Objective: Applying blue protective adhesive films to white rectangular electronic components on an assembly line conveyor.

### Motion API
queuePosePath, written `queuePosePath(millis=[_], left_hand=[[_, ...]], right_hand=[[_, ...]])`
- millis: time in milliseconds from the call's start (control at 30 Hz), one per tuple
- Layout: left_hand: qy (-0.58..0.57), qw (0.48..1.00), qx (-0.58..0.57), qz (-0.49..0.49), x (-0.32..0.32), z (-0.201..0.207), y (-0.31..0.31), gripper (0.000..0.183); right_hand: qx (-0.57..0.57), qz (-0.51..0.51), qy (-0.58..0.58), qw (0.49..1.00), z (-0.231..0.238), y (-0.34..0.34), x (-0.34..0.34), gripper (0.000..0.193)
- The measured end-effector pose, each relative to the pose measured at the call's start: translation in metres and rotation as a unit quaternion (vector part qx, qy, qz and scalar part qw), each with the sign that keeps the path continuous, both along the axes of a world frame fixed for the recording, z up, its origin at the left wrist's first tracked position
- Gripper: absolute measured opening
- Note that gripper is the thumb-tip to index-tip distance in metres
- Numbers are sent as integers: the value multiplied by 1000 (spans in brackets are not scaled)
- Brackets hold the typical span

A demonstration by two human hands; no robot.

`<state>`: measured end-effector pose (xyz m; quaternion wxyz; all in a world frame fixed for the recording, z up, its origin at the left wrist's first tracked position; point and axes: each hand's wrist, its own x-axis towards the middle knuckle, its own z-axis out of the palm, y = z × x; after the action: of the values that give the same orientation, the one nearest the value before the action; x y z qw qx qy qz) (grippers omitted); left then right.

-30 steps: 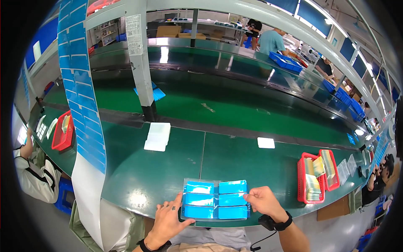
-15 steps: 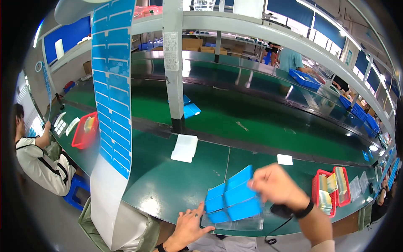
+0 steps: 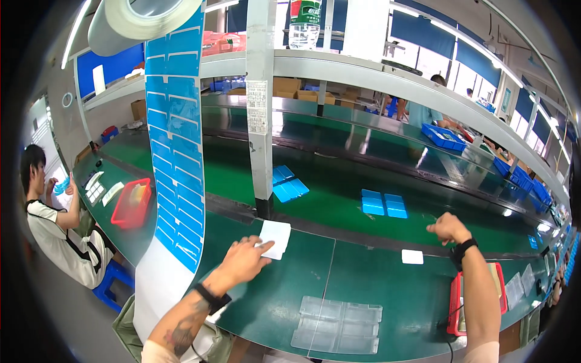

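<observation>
My left hand reaches over the bench with its fingers stretched out, the tips at a small stack of white cards. Whether a card is pinched does not show; the hand looks open. Over the edge of the belt hangs my right hand, one finger pointing left and the others loosely curled, nothing in it. To the left of that hand, a blue sectioned panel lies flat on the green belt. A clear plastic tray with several shallow sections rests on the bench's near edge, between my forearms.
A long blue-and-white label strip hangs from a roll at left. Further blue panels lie by a grey post. A white card and red basket are at right. A seated person works at far left.
The blue panel has left my right hand and now lies on the belt, uncovering the clear tray. My left hand has moved forward to the white cards; the view has shifted slightly.
</observation>
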<state>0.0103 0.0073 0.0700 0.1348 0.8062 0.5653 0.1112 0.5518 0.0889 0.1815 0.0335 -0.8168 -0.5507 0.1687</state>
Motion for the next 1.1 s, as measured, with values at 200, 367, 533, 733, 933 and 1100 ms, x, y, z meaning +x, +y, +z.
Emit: queuePosePath(millis=[200, 367, 533, 733, 933, 1100], left_hand=[[214, 970, 108, -32, -8, -47, 49, 60], [199, 976, 86, -26, -2, -60, 53, 57], [147, 985, 83, -30, -10, -67, 42, 52], [49, 998, 37, 15, -6, -57, 16, 47], [-28, 999, 8, 43, -5, -56, 28, 43], [-68, 996, -30, 47, -6, -51, 34, 37]], right_hand=[[-12, 56, 54, 997, -53, -20, -19, 37], [-8, 56, 62, 996, -72, -30, -2, 38], [86, 207, 20, 974, -109, -22, 14, 27], [66, 184, -31, 980, -119, -24, 6, 43], [38, 159, -45, 986, -124, -25, 21, 56], [24, 137, -50, 989, -129, -23, 28, 47]])
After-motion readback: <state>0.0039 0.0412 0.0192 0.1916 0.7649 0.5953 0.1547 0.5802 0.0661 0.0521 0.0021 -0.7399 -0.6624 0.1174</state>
